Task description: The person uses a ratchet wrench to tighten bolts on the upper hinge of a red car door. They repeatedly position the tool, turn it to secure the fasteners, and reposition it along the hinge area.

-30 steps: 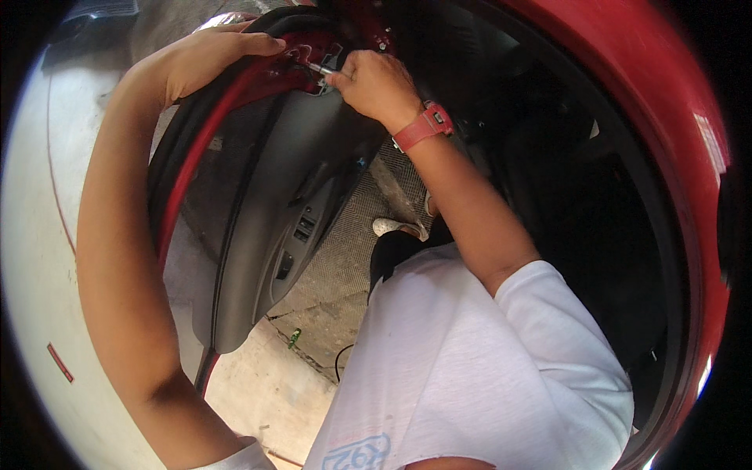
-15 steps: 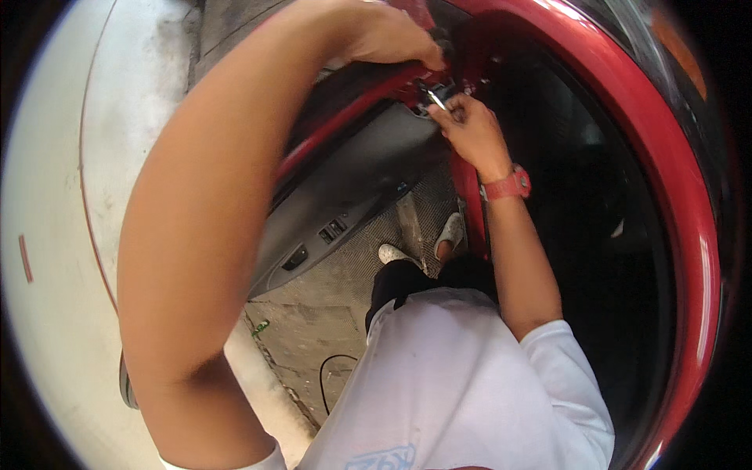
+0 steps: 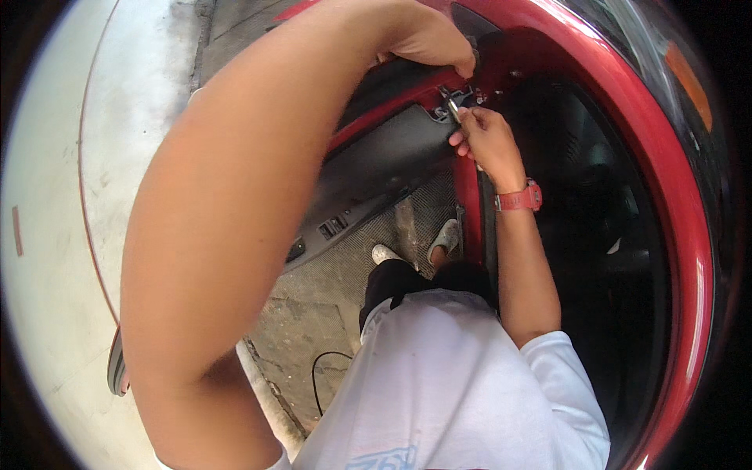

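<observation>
A red car door (image 3: 411,100) with a dark inner panel (image 3: 384,149) stands open in front of me. My right hand (image 3: 492,145) is closed around a slim silver metal tool (image 3: 454,110); its exact kind is unclear. The tool's far end meets a small bracket-like metal part (image 3: 462,95) at the door's upper front corner. Just above that corner, my left hand (image 3: 435,43) reaches over from the outer side, fingers bent down. What they grip, if anything, is hidden behind the hand. A red watch (image 3: 518,197) is on my right wrist.
The red car body frame (image 3: 697,266) curves along the right, around a dark interior (image 3: 583,235). Window switches (image 3: 333,227) sit on the door panel. Below are the paved floor (image 3: 301,313), my light shoes (image 3: 444,239) and a thin black cable (image 3: 317,376). A pale surface (image 3: 55,235) lies at left.
Both hands and the door corner appear farther right in view. My right hand sits slightly lower, still holding the silver tool. The left forearm covers more of the door panel.
</observation>
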A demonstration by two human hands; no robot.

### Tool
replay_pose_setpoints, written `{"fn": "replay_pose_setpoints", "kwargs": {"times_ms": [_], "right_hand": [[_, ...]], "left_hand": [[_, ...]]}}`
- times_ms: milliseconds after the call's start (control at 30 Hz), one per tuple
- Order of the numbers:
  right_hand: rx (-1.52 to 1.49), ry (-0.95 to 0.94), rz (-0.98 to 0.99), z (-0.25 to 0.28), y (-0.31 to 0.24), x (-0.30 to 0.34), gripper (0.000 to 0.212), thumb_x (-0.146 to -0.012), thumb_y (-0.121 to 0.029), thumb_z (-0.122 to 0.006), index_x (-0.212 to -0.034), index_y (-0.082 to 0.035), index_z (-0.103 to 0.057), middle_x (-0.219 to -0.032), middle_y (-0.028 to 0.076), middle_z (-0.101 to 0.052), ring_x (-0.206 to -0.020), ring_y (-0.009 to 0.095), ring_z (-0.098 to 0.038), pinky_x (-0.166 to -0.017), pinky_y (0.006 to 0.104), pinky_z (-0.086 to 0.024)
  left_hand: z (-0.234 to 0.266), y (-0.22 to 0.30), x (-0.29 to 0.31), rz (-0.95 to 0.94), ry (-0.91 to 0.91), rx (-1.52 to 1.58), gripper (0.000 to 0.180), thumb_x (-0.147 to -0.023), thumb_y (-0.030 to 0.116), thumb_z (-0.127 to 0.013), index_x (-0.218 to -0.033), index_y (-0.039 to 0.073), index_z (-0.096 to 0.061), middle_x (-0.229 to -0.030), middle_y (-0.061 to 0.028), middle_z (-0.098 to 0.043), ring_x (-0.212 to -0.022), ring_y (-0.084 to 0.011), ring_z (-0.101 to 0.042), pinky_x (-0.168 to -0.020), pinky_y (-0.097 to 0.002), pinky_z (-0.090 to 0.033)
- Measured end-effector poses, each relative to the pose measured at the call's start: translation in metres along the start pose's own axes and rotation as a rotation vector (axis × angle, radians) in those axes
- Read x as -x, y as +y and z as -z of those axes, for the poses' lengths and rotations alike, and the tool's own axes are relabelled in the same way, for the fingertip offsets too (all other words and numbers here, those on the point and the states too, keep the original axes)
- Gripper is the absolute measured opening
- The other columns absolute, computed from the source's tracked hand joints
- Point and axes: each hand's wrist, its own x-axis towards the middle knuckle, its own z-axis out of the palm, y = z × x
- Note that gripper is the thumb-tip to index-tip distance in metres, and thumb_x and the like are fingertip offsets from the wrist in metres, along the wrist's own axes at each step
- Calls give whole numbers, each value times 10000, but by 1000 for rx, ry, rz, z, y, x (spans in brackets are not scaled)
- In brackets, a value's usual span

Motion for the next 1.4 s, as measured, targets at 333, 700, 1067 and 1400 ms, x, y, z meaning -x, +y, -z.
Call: {"fn": "replay_pose_setpoints", "kwargs": {"times_ms": [333,700,1067,1400], "right_hand": [[170,126,124,-1,9,-2,393,-983,-409,-700,-913,-28,-764,-851,199,-768,-898,417,-755,-828,520,-565],[187,208,168,-10,15,2,419,-943,-426,-745,-887,-10,-763,-895,255,-748,-905,440,-743,-824,521,-564],[221,233,228,-5,16,0,347,-903,-340,-795,-920,6,-784,-906,289,-743,-918,478,-739,-842,560,-574],[219,244,238,-11,13,6,322,-929,-336,-773,-933,-15,-794,-909,271,-750,-940,469,-739,-879,548,-569]], "left_hand": [[-17,-18,-22,-92,91,78,596,-968,474,-652,-1416,81,-679,-1283,-127,-744,-1091,-215,-685,-976,-352,-534],[-19,-10,-23,58,-34,376,609,-993,425,-691,-1458,37,-621,-1172,-143,-756,-894,-158,-719,-751,-268,-588],[-25,-4,-20,119,104,269,545,-1013,385,-666,-1430,35,-635,-1144,-144,-766,-860,-157,-747,-729,-266,-617],[-21,-9,-20,51,25,297,638,-972,498,-695,-1411,36,-662,-1185,-147,-760,-954,-168,-735,-843,-269,-586]]}}
